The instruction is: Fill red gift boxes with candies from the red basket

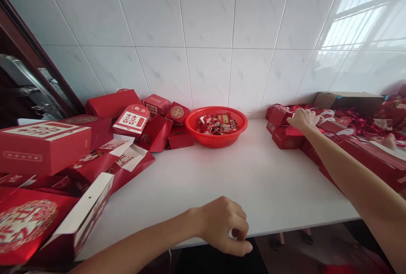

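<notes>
My right hand [304, 119] reaches to the right side of the table and rests at the top of a red box [287, 136] among other red boxes; its fingertips are partly hidden, so what they grip is unclear. Over the front edge of the white table hangs my left hand [226, 226], its fingers curled loosely with a gap between thumb and fingers and nothing in them. A red plastic basket [216, 139] by the wall holds many small wrapped packets [218, 125].
Red gift boxes [71, 147] are heaped along the left side of the table [196, 185]. At the back right are a cardboard box [349, 95] and red ribbons. Part of another person's hand [388, 142] shows at the far right. A tiled wall [207, 71] stands behind.
</notes>
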